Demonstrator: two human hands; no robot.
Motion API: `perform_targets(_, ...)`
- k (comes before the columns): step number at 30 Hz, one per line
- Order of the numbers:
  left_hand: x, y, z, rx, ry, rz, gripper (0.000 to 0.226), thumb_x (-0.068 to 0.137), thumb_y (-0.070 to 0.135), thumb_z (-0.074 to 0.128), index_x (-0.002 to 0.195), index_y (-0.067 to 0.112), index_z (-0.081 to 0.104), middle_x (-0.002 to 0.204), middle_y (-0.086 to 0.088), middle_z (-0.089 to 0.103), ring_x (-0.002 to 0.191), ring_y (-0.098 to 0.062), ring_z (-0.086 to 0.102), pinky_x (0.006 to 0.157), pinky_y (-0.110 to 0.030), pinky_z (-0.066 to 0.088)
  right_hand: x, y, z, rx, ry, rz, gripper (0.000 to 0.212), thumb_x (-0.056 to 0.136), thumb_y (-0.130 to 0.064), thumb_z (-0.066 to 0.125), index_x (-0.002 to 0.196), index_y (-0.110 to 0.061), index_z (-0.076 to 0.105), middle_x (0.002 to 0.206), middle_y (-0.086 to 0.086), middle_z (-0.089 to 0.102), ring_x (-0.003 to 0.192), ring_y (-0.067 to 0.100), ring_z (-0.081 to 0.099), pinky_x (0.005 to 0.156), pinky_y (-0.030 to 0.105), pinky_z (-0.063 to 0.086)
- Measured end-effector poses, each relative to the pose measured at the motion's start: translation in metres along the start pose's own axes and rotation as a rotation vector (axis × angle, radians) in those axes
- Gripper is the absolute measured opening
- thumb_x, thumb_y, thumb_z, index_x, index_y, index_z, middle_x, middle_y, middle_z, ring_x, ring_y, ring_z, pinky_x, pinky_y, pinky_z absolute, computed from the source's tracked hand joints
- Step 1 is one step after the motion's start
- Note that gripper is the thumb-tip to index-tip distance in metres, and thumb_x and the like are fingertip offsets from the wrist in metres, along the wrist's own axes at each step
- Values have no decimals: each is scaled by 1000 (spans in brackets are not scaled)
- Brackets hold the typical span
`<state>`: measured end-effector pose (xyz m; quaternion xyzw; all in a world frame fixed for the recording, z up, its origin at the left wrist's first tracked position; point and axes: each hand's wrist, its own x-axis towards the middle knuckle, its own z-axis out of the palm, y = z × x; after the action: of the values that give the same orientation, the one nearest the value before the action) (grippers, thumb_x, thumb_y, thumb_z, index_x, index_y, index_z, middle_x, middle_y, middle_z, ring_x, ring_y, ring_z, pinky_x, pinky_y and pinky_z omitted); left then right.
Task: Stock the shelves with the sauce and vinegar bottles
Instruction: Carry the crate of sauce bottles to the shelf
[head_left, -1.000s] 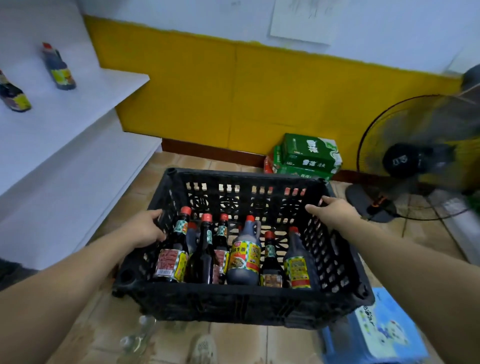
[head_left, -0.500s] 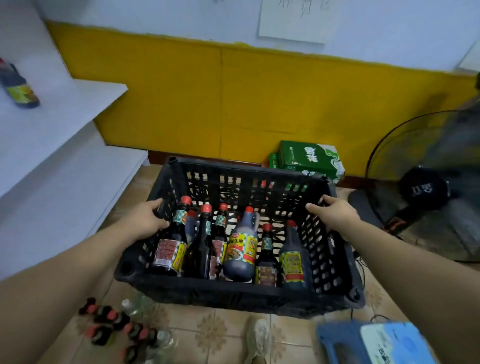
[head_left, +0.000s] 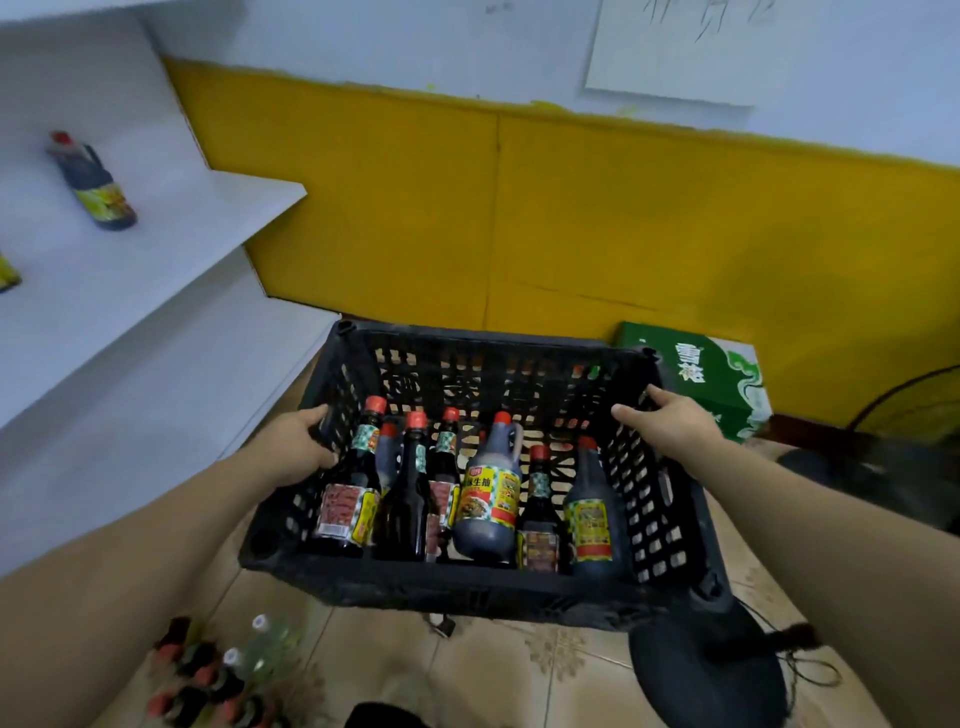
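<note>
"What has each grip got hold of?"

"My left grip (head_left: 296, 449) is curled over the left rim of the black crate (head_left: 467, 582). My right grip (head_left: 670, 431) clasps the right rim, thumb on the inside."

"And the bottles?"

"The dark, red-capped sauce bottles (head_left: 488, 499) stand upright in a row at the near end of the crate. Another bottle (head_left: 96, 187) stands on the white shelf (head_left: 171, 244) to my left."

"Anything nearby?"

"There are loose bottles (head_left: 223, 670) on the floor by my left arm and a green carton (head_left: 722, 379) against the yellow wall."
</note>
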<state>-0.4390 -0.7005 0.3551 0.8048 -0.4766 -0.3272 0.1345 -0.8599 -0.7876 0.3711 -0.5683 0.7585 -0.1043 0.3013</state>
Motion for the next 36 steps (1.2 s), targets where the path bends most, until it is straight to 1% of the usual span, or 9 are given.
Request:
perform_targets(6, 74, 23, -15, 27, -74, 31, 85, 77, 11, 74, 147, 20, 28, 137, -13, 49, 97, -24, 56, 76, -26, 40, 61, -36, 4, -45, 14, 54, 83, 81, -66, 58, 149, -27, 31, 116, 8, 60, 88, 26, 58, 63, 31, 44)
perform_targets(10, 126, 34, -28, 6, -144, 65, 85, 79, 8, 72, 148, 16, 23, 144, -13, 42, 114, -30, 53, 81, -26, 39, 95, -59, 8, -39, 49, 104, 81, 81, -66, 58, 147, -27, 33, 106, 10, 62, 72, 23, 60, 51, 29, 40)
perform_targets(13, 160, 51, -40, -7, -162, 102, 84, 80, 6, 71, 149, 15, 22, 146, -11, 40, 120, -27, 49, 85, -24, 37, 120, -73, 8, -4, 69, 123, 81, 81, -65, 59, 147, -27, 34, 113, 11, 63, 80, 27, 64, 62, 34, 50)
perform_targets(16, 192, 71, -48, -6, -150, 121, 83, 81, 6, 70, 149, 16, 23, 146, -11, 40, 105, -24, 54, 78, -26, 40, 149, -87, 3, 17, 81, 124, 83, 81, -65, 59, 148, -25, 33, 129, 13, 59, 94, 30, 63, 81, 40, 53)
perform_targets(21, 232, 96, -53, 5, -90, 45, 81, 83, 6, 68, 149, 22, 22, 147, -14, 38, 62, -14, 48, 60, -28, 44, 204, -109, -6, 44, 44, 78, 81, 82, -63, 59, 148, -24, 33, 132, 11, 56, 92, 30, 62, 77, 38, 51)
perform_targets(26, 264, 118, -61, -43, -55, 7, 80, 83, 5, 68, 148, 21, 25, 146, -12, 40, 92, -28, 59, 84, -40, 49, 259, -137, -15, 74, 11, 37, 84, 82, -63, 60, 150, -24, 30, 111, 11, 55, 91, 30, 56, 74, 38, 46)
perform_targets(29, 289, 126, -71, -46, -59, 22, 81, 83, 6, 69, 148, 21, 25, 145, -11, 42, 108, -32, 56, 86, -37, 47, 282, -158, -14, 60, 33, 34, 83, 82, -63, 59, 149, -24, 31, 128, 11, 57, 93, 30, 57, 73, 38, 47)
perform_targets(33, 342, 122, -92, -70, -108, 29, 81, 82, 5, 68, 149, 19, 24, 145, -13, 41, 98, -28, 57, 77, -33, 47, 310, -197, -4, -9, 64, 56, 81, 82, -63, 60, 148, -24, 32, 138, 9, 53, 102, 31, 60, 74, 35, 51)
perform_targets(36, 395, 109, -109, -65, -165, 41, 84, 82, 4, 70, 149, 18, 22, 149, -12, 34, 118, -32, 49, 88, -35, 46, 329, -231, 18, -40, 83, 107, 80, 82, -62, 59, 148, -26, 32, 143, 7, 48, 107, 31, 59, 77, 36, 53)
